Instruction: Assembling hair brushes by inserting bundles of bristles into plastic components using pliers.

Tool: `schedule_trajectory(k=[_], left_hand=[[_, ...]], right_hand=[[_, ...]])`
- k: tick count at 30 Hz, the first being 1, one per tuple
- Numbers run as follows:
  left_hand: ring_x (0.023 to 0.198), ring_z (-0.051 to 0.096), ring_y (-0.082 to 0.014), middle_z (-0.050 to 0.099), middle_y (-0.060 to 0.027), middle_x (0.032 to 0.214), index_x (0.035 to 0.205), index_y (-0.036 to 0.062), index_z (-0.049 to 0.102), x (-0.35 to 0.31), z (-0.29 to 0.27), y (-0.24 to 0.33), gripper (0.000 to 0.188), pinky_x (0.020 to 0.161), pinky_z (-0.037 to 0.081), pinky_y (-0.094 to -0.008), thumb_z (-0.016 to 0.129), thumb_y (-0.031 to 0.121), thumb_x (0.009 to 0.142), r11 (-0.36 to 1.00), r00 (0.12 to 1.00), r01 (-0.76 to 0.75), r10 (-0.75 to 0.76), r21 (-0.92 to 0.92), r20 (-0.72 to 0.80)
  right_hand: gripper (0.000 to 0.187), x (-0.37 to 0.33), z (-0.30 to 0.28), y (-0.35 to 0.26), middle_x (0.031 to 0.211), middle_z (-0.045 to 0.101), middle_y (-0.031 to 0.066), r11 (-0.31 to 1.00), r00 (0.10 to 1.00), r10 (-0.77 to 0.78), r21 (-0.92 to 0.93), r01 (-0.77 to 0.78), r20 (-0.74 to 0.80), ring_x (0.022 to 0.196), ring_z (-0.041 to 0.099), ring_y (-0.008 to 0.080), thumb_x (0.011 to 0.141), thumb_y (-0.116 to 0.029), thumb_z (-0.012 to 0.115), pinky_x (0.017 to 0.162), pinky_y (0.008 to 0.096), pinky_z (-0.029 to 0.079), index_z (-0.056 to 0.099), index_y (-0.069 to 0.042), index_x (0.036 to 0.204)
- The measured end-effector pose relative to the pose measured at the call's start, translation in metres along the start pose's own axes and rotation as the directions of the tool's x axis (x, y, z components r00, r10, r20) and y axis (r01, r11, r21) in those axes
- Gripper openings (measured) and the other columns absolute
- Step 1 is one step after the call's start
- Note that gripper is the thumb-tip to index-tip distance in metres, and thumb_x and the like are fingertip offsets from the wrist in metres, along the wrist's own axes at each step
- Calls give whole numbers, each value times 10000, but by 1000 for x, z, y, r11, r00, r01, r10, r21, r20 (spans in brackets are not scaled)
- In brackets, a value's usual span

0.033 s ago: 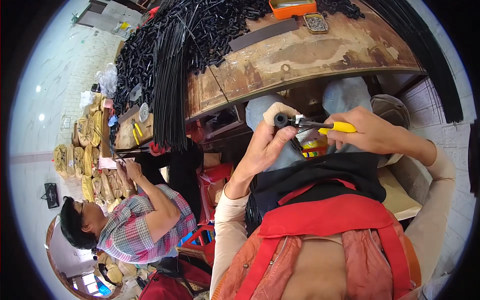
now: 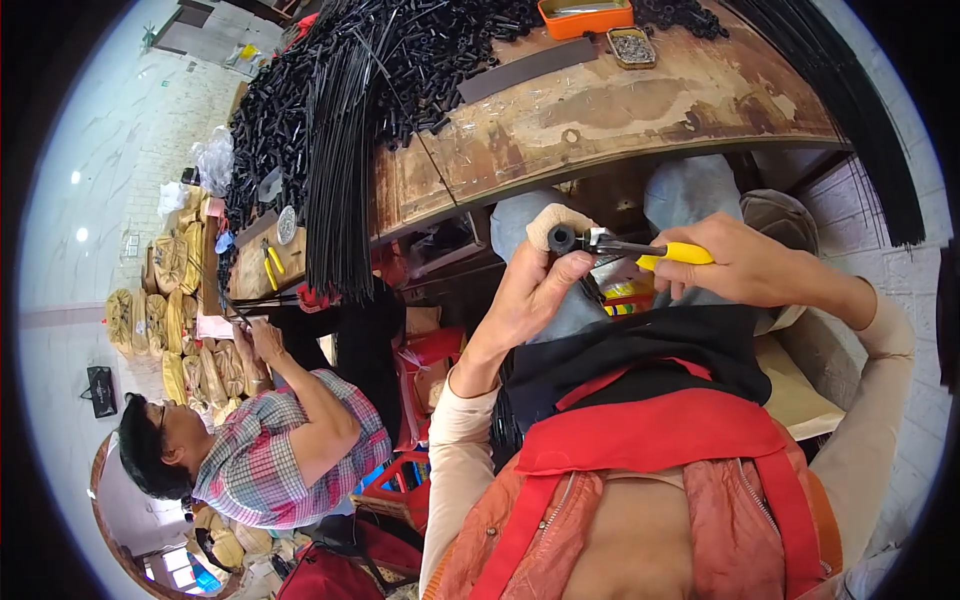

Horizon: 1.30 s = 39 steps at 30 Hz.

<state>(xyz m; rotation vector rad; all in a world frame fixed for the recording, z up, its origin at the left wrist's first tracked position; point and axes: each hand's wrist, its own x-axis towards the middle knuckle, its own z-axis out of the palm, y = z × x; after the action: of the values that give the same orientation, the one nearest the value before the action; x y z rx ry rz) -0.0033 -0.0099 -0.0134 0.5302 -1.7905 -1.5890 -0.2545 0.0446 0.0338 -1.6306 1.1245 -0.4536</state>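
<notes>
My left hand (image 2: 535, 290) is closed around a black tubular plastic piece (image 2: 562, 239), its round hollow end turned up. Light wrapping covers part of that hand's fingers. In my right hand (image 2: 750, 262) is a pair of pliers (image 2: 688, 253) with yellow handles, gripped with the fingers wrapped round them. The jaws reach left to the side of the black piece, and a small white bit shows there. Whether the jaws are closed on anything is too small to tell. Both hands are above my lap, just in front of the table edge.
The worn wooden table (image 2: 540, 150) carries a heap of black plastic pieces (image 2: 430, 65), a bundle of thin black rods (image 2: 340, 190), a dark flat strip (image 2: 530, 70), an orange box (image 2: 588, 18) and a dish of small metal bits (image 2: 631, 46). At left sits a co-worker (image 2: 290, 440).
</notes>
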Motion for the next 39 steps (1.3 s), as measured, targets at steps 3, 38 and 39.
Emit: schedule_trajectory(k=[3,38,39], left_hand=[[690,393,-70,471,3,781,1069,7,495,0,-1,1,358,616,333,-228,543,352,983,1000,999,17,-17,5,-30],[724,419,-101,489,-38,821,1348,-50,426,34,-17,46,731,696,345,-248,321,577,988,991,987,-127,123,-30,-104],[732,426,-106,486,-34,824,1341,-41,440,29,-10,51,642,702,360,-248,353,500,1006,988,986,-149,145,-34,-84]], right_hand=[[403,1,-8,-15,760,667,115,997,994,70,39,-73,90,650,646,190,974,-363,524,593,315,477,616,27,933],[192,178,-170,102,889,666,168,629,746,-442,-765,-138,-498,843,643,351,758,-125,603,725,456,499,676,-49,919],[192,175,-168,101,889,666,168,618,744,-461,-777,-122,-484,843,643,351,758,-125,603,725,456,499,676,-49,919]])
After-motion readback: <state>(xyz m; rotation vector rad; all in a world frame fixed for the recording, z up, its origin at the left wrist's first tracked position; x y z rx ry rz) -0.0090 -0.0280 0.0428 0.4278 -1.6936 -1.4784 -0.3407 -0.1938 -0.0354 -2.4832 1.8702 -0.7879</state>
